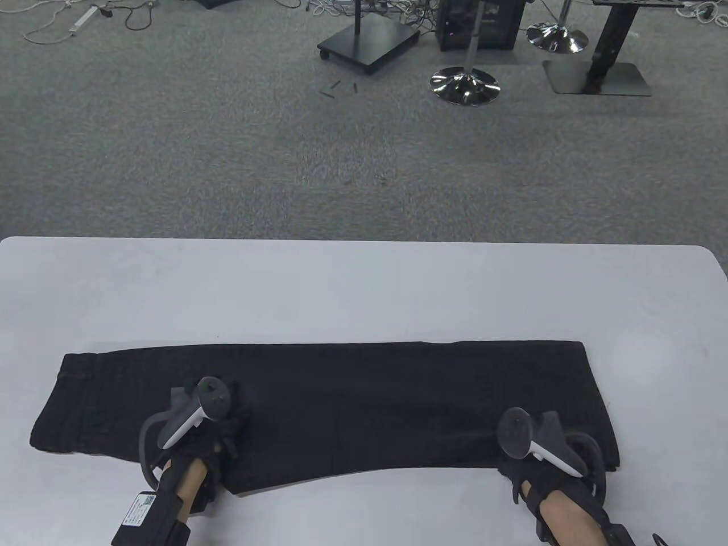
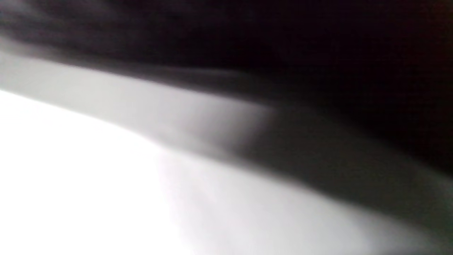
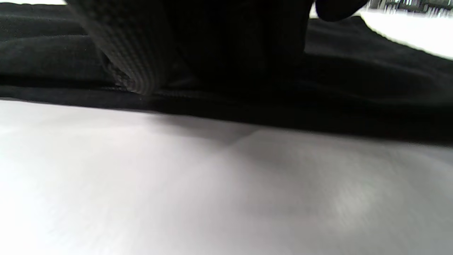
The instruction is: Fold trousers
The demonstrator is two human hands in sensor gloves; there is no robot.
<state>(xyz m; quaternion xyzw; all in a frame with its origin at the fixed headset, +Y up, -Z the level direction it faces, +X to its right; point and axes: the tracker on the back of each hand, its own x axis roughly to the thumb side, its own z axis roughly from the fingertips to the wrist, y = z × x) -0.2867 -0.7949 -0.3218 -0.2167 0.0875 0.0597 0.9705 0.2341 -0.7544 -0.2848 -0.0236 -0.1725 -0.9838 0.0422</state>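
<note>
Black trousers (image 1: 352, 398) lie flat across the near half of the white table (image 1: 364, 284), folded lengthwise into one long band, with the waist end at the left. My left hand (image 1: 227, 432) rests on the trousers near their front edge, left of centre; the tracker hides its fingers. My right hand (image 1: 515, 469) is at the front edge near the right end. In the right wrist view a gloved finger (image 3: 131, 53) comes down onto the edge of the trousers (image 3: 371, 88). The left wrist view is blurred, showing only dark cloth (image 2: 318, 53) over the table.
The table's far edge (image 1: 364, 240) borders grey carpet. Beyond it stand stool bases (image 1: 464, 85), a black stand (image 1: 369, 42) and cables. The bare white tabletop also shows in the right wrist view (image 3: 212, 184).
</note>
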